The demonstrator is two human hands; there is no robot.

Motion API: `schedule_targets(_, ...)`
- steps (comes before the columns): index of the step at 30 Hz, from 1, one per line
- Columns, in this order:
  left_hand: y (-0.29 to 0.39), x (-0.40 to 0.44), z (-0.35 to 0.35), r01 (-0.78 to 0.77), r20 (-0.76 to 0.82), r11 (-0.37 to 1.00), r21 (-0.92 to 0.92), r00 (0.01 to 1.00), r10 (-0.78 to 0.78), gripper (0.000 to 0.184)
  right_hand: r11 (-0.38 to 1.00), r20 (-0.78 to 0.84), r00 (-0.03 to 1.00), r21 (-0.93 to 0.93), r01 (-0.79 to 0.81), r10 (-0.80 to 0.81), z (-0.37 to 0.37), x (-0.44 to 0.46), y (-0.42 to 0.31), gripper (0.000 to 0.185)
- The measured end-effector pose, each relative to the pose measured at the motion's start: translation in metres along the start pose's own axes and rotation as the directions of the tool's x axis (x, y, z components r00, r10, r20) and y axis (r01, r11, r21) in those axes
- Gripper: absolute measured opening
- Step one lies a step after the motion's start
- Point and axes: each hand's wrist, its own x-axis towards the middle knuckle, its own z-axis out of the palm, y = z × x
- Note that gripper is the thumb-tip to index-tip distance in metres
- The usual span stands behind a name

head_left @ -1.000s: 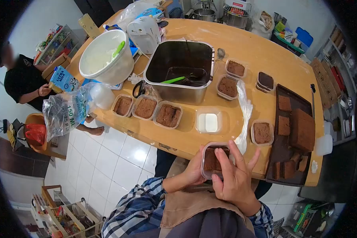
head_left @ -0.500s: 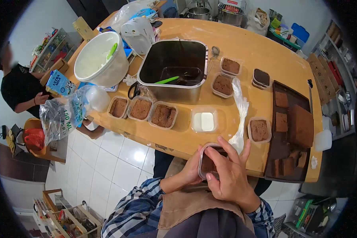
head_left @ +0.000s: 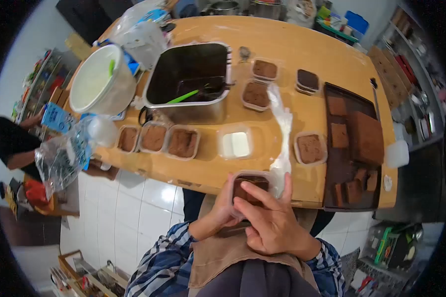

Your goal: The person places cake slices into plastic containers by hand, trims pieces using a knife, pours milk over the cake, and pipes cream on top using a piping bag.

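Observation:
At the table's near edge, my left hand (head_left: 218, 212) is wrapped round a small clear plastic container (head_left: 252, 173) and holds it. Dark brown cake (head_left: 259, 184) lies inside. My right hand (head_left: 278, 225) is over the container with its fingers apart; the index and middle fingertips touch the cake. Just beyond is a similar container with a white square (head_left: 236, 145) in it. A container of brown cake (head_left: 310, 148) stands to the right, beside a crumpled white piping bag (head_left: 282, 133).
Several cake containers (head_left: 183, 142) line the front left. Behind them stands a metal pan (head_left: 198, 113) holding dark chocolate and a green spatula (head_left: 182, 96). A white tub (head_left: 116, 91) is left. Right, a dark tray (head_left: 334, 175) carries cake pieces. Another person (head_left: 15, 143) is far left.
The view has shifted, so the table items sit further left. The container is tipped more towards me, and my right fingers have moved across its cake.

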Motion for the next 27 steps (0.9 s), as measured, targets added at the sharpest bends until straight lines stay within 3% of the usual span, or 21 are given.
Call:
schedule_targets(1, -0.003, 0.001, -0.001, -0.027, 0.002, 0.999, 0.023, 1.000, 0.027, 0.052, 1.000, -0.020, 1.000, -0.023, 0.003, -0.004, -0.003, 0.000, 0.000, 0.055)
schedule_targets(2, -0.002, 0.002, -0.001, 0.024, 0.135, 0.915, -0.403, 0.990, 0.034, 0.052, 0.999, -0.039, 0.999, -0.050, 0.001, -0.003, -0.006, 0.000, 0.000, 0.055)
schedule_targets(4, 0.004, 0.002, 0.006, -0.001, -0.035, 1.000, -0.023, 0.999, 0.000, 0.062, 0.988, -0.059, 0.998, -0.157, -0.007, -0.003, -0.006, -0.006, 0.001, 0.057)
schedule_targets(5, -0.002, 0.001, -0.003, 0.053, -0.024, 0.985, -0.161, 0.998, -0.058, 0.064, 0.988, -0.054, 0.999, -0.155, -0.014, 0.006, -0.005, -0.009, 0.003, 0.057)
schedule_targets(11, -0.023, 0.006, -0.023, 0.009, -0.131, 0.992, -0.124, 0.991, -0.025, 0.069, 0.981, -0.147, 0.989, -0.194, -0.001, -0.028, -0.011, -0.021, 0.005, 0.057)
schedule_targets(12, -0.012, 0.004, -0.013, 0.031, 0.112, 0.925, -0.379, 0.994, 0.013, 0.072, 0.983, -0.121, 0.993, -0.179, -0.031, 0.009, -0.013, -0.022, 0.006, 0.055)
schedule_targets(14, -0.009, 0.002, -0.005, 0.048, 0.035, 0.974, -0.223, 0.999, -0.041, 0.078, 0.988, -0.134, 0.990, -0.138, -0.067, 0.049, -0.011, -0.026, 0.009, 0.049)
schedule_targets(16, -0.011, 0.000, -0.005, 0.067, 0.025, 0.975, -0.213, 0.998, -0.063, 0.085, 0.986, -0.202, 0.977, -0.138, -0.096, 0.067, -0.015, -0.029, 0.009, 0.043)
schedule_targets(18, -0.015, -0.003, -0.008, 0.087, 0.084, 0.932, -0.353, 0.995, -0.061, 0.091, 0.977, -0.319, 0.946, -0.176, -0.124, 0.063, -0.033, -0.036, 0.007, 0.037)
schedule_targets(20, -0.017, 0.000, -0.008, 0.088, 0.061, 0.904, -0.418, 0.996, -0.069, 0.096, 0.854, -0.417, 0.894, -0.394, -0.341, 0.165, -0.057, -0.056, 0.016, 0.036)
schedule_targets(21, -0.018, 0.001, -0.008, 0.084, 0.046, 0.889, -0.451, 0.996, -0.070, 0.099, 0.773, -0.605, 0.741, -0.308, -0.555, 0.291, -0.062, -0.065, 0.023, 0.030)
schedule_targets(22, -0.018, 0.001, -0.009, 0.080, 0.046, 0.881, -0.466, 0.997, -0.066, 0.100, 0.653, -0.666, 0.625, -0.266, -0.709, 0.407, -0.068, -0.075, 0.031, 0.027)
schedule_targets(23, -0.018, 0.001, -0.010, 0.073, 0.042, 0.874, -0.481, 0.997, -0.060, 0.102, 0.607, -0.695, 0.588, -0.270, -0.747, 0.415, -0.073, -0.090, 0.042, 0.024)
schedule_targets(24, -0.018, 0.000, -0.010, 0.067, 0.038, 0.865, -0.496, 0.998, -0.056, 0.104, 0.522, -0.655, 0.546, -0.261, -0.812, 0.522, -0.076, -0.106, 0.049, 0.025)
schedule_targets(27, -0.018, 0.002, -0.004, 0.084, -0.012, 0.880, -0.466, 0.995, -0.102, 0.102, 0.510, -0.615, 0.568, -0.294, -0.809, 0.547, -0.071, -0.127, 0.056, 0.027)
